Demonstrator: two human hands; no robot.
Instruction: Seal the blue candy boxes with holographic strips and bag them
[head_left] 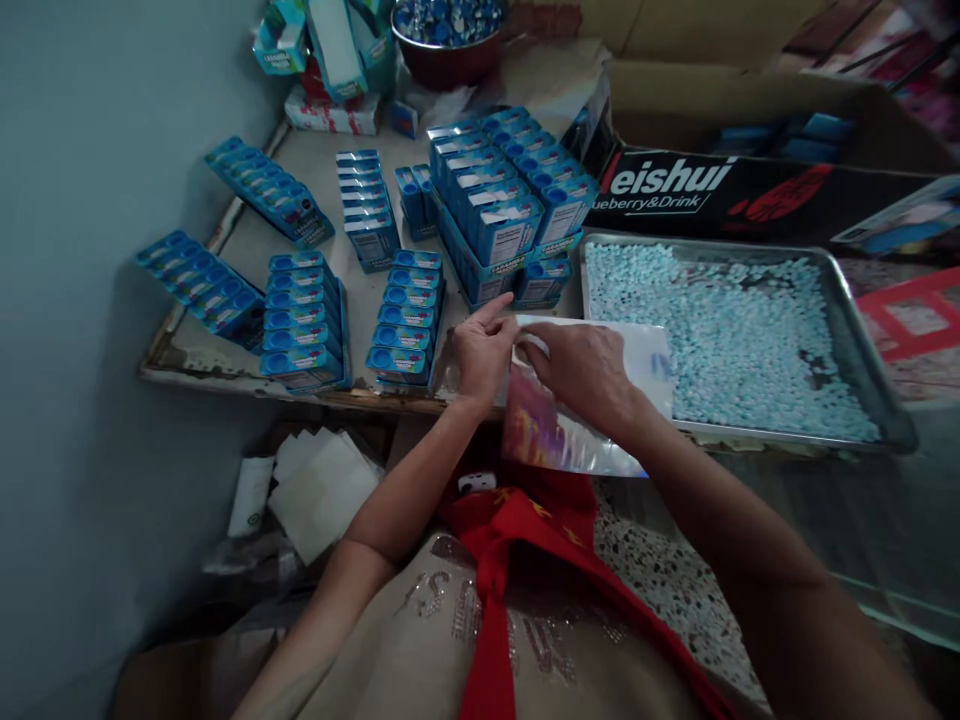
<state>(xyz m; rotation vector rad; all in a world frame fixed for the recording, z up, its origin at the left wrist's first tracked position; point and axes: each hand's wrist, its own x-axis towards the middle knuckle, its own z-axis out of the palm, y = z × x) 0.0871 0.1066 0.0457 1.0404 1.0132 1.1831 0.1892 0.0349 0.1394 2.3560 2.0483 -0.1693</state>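
Both my hands meet at the table's front edge over a shiny plastic bag (570, 430) with a white top and a red-pink printed part. My left hand (484, 350) pinches the bag's upper left corner, its forefinger sticking out. My right hand (581, 370) lies curled over the bag's top edge, fingers closed on it. Just to the right stands a metal tray (862, 330) filled with small pale blue tablets (727, 330).
Rows of small blue boxes (300, 320) and blue display cartons (502, 210) cover the table (247, 240). A black cardboard box (712, 190) stands behind the tray. A bowl (446, 40) of blue pieces sits at the back. White papers (319, 490) lie below the table. A wall runs along the left.
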